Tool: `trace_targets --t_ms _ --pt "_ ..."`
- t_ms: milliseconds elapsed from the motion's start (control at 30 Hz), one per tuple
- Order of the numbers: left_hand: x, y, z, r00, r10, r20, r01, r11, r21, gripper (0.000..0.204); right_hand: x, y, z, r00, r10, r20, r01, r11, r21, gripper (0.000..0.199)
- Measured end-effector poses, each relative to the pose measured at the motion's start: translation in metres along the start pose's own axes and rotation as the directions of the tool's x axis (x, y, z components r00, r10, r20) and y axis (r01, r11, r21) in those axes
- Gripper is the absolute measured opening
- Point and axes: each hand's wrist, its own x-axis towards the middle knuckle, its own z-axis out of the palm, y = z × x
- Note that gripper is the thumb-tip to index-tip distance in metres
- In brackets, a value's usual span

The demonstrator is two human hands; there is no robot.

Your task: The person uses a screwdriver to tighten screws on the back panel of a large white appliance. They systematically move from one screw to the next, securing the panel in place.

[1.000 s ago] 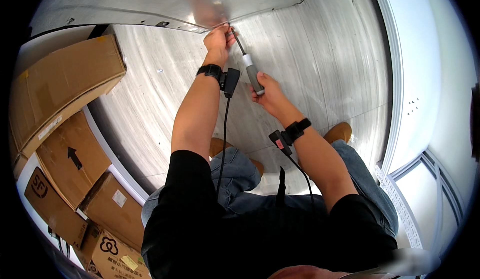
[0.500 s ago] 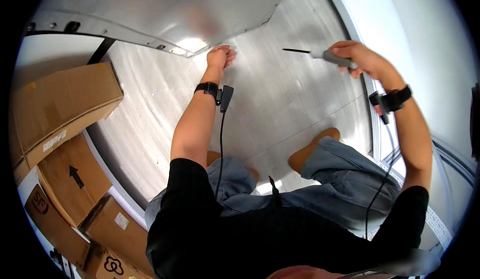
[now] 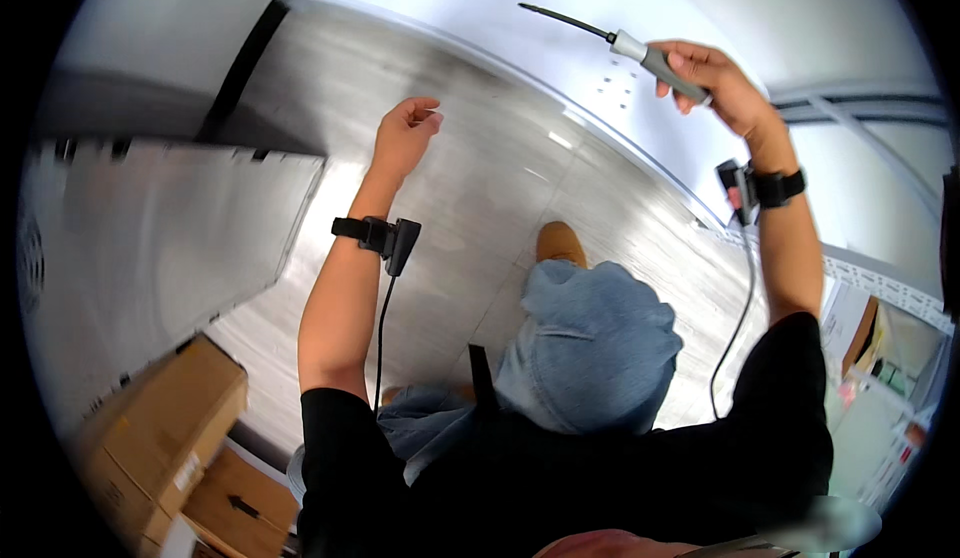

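Observation:
My right hand [image 3: 715, 83] is closed around the grey handle of a screwdriver [image 3: 645, 53]. Its dark shaft points left over a white panel [image 3: 450, 3]. Several small pieces that look like screws [image 3: 617, 85] lie on that panel just below the screwdriver; their exact kind is too small to tell. Above the floor at the left, my left hand [image 3: 405, 138] has its fingers curled in towards the thumb. Whether something small sits between those fingertips, I cannot make out.
A large grey metal cabinet [image 3: 170, 228] stands at the left, with cardboard boxes [image 3: 175, 423] nearer me. Pale wood-look floor [image 3: 460, 188] lies between cabinet and panel. At the right are a perforated white rail [image 3: 880, 283] and shelved items. Cables hang from both wrist straps.
My view and body have turned right, so the metal cabinet now sits further left. The screwdriver has come over the white panel. Both hands keep their closed shape.

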Motion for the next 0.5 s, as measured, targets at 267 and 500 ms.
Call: trace_targets --t_ms 267,500 --pt "0.058 0.065 0.196 0.898 0.406 0.170 -0.440 0.833 0.334 0.020 -0.069 0.175 -0.016 0.890 0.317 -0.329 -0.038 0.769 0.638 0.030" --pt "0.096 0.088 0.295 0.827 0.480 0.294 -0.547 0.565 0.618 0.020 -0.078 0.224 -0.013 0.823 0.436 -0.365 0.026 0.612 0.791 0.027"
